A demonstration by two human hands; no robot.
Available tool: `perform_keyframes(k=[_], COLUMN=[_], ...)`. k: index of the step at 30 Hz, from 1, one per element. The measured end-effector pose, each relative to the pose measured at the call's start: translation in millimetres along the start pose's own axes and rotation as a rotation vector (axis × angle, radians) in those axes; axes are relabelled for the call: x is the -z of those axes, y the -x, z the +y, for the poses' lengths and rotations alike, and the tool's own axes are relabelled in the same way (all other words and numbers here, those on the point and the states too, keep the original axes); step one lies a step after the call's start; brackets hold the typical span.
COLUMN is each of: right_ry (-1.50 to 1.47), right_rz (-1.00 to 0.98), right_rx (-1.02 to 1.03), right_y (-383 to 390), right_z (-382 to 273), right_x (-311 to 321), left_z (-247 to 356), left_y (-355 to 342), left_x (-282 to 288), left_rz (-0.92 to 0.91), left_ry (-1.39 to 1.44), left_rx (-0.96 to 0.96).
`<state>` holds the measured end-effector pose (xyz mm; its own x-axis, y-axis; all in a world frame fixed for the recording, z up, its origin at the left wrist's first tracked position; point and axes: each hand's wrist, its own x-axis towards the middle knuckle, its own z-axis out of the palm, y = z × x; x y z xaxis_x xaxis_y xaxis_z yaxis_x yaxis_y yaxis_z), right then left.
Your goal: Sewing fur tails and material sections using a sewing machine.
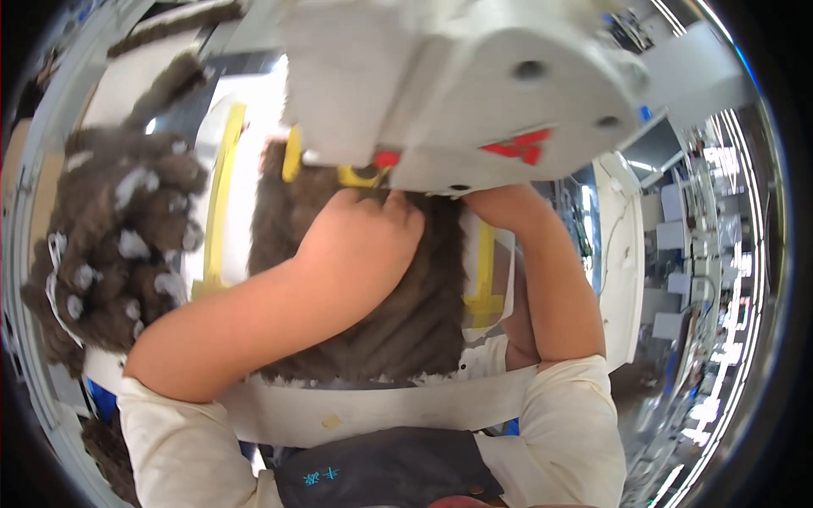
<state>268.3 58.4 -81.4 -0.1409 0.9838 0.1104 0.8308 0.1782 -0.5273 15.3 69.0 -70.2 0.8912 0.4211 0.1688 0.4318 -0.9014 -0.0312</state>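
Observation:
A piece of brown furry fabric [415, 313] lies flat on a white sewing table [381, 411] in front of me. My left hand [364, 233] presses down on the fur, fingers curled, just below the head of a white sewing machine [474, 85]. My right hand is mostly hidden under the machine head; only its wrist [508, 207] shows, reaching onto the far edge of the same fur. The needle area is hidden by the machine and my hands.
A heap of brown and white furry pieces [110, 245] is stacked at the left of the table. Yellow strips [218, 203] run along the table top beside the fur. A workshop with shelves and lights [711, 254] stretches away at the right.

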Motion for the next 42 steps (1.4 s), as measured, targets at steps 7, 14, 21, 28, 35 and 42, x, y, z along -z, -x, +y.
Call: perform_keyframes(k=[7,14,21,28,35,42], right_ry=[-0.075,-0.009,0.137,0.178,0.243,0.219], right_rz=[-0.293,-0.295,-0.295,-0.287,-0.380,-0.389], right_rx=[0.070,0.206,0.247,0.256,0.219,0.204], right_y=[21.4,43.2,36.4,38.5,33.8,37.6], right_z=[-15.4,-28.8,-28.8,-34.1,-44.3,-44.3], right_x=[29.8,31.2,15.5,3.4,2.2,5.0], left_z=[1.9,-0.4,-4.7,-0.9,3.8,10.7], left_y=[1.6,-2.6,-4.8,-7.3,-6.2,-10.2], left_x=[-1.2,6.2,10.1,14.3,22.2,31.1], left_rz=[-0.026,-0.033,-0.058,-0.081,-0.151,-0.240], left_ry=[0.074,0.041,0.067,0.099,0.106,0.125], left_rx=[-0.012,-0.041,-0.021,-0.025,-0.004,-0.021])
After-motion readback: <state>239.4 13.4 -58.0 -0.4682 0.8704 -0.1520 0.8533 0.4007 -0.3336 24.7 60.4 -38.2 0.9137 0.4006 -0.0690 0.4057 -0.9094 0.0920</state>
